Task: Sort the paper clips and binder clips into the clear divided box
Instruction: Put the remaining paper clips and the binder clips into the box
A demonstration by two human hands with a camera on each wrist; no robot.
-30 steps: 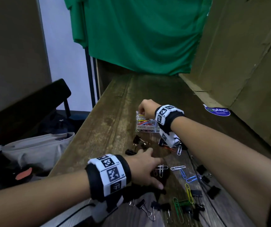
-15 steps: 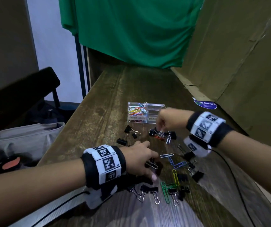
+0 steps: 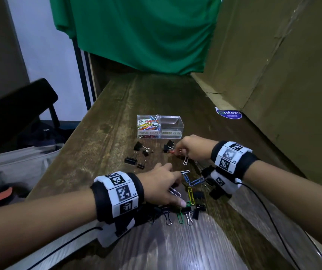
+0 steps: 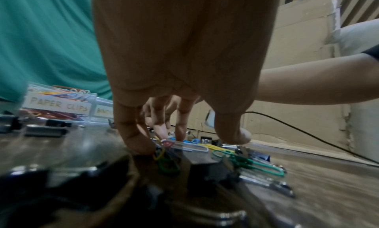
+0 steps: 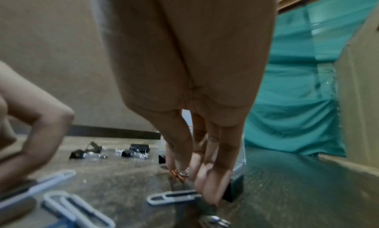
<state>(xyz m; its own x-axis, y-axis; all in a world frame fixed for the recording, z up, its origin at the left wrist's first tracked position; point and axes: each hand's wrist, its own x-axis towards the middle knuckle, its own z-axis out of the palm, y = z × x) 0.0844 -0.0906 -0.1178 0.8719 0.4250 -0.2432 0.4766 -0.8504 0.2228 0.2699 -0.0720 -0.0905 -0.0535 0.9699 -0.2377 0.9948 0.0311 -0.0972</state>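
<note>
The clear divided box [image 3: 172,121] stands mid-table; its left cell, labelled PAPER CLIPS [image 4: 59,104], holds several coloured clips, and the cell labelled binder clips looks empty. My right hand [image 3: 179,152] is just in front of the box and pinches a red paper clip [image 5: 176,174] beside a black binder clip [image 3: 169,145]; a white paper clip [image 3: 185,160] lies at its fingers. My left hand [image 3: 172,189] rests its fingertips [image 4: 134,140] on loose clips, with a white paper clip [image 4: 185,146] under them and the thumb apart. Blue [image 3: 195,181], yellow [image 3: 190,195] and green [image 3: 179,217] paper clips lie between my hands.
Several black binder clips [image 3: 135,152] lie left of my right hand, and more [image 3: 187,210] near the front. A cardboard wall [image 3: 282,84] borders the table on the right and green cloth [image 3: 142,36] hangs behind. A chair [image 3: 16,106] and a bag [image 3: 16,162] stand past the left edge. A cable [image 3: 263,209] trails from my right wrist.
My right hand has come back from the box to the clips in front of it and pinched a red paper clip. The left hand has stayed on the pile.
</note>
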